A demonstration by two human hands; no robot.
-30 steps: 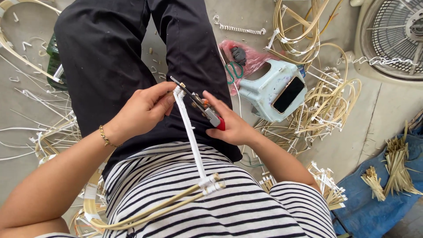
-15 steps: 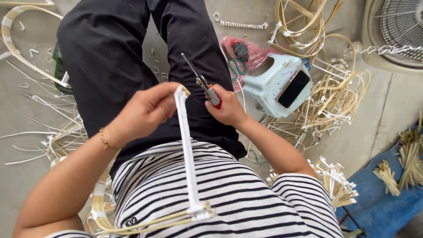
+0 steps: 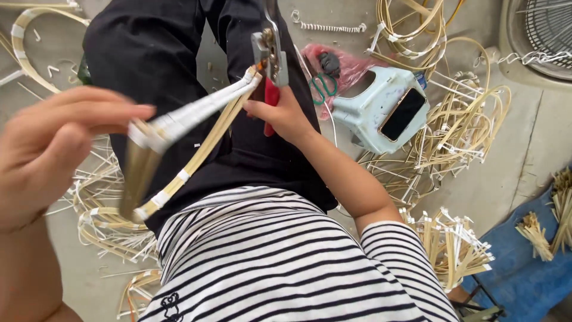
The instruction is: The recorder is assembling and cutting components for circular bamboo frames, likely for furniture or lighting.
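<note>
A: What do the hands hold?

B: The left hand (image 3: 56,149) is up close to the camera; its fingers are closed around one end of a bundle of cane strips (image 3: 185,137) wrapped in white tape; the right hand (image 3: 280,113) grips red-handled pliers (image 3: 271,56), fingers closed on the handle; the metal tip of the pliers sits right at the far end of the bundle, above the lap.

A: Is the work done?

B: Part of it, I think; white tape already covers the top stretch, and small white bands sit lower down; the yellow cane between them is bare, so more may be left.

A: What is around?

B: A grey floor (image 3: 494,185) with lots of cane loops and scraps (image 3: 453,137); a pale blue stool (image 3: 369,113) with a phone (image 3: 403,114) on it; a pink bag (image 3: 339,65) near green scissors (image 3: 322,89); a fan (image 3: 545,33) in the corner; a blue sheet (image 3: 524,268) with more cane bits.
</note>
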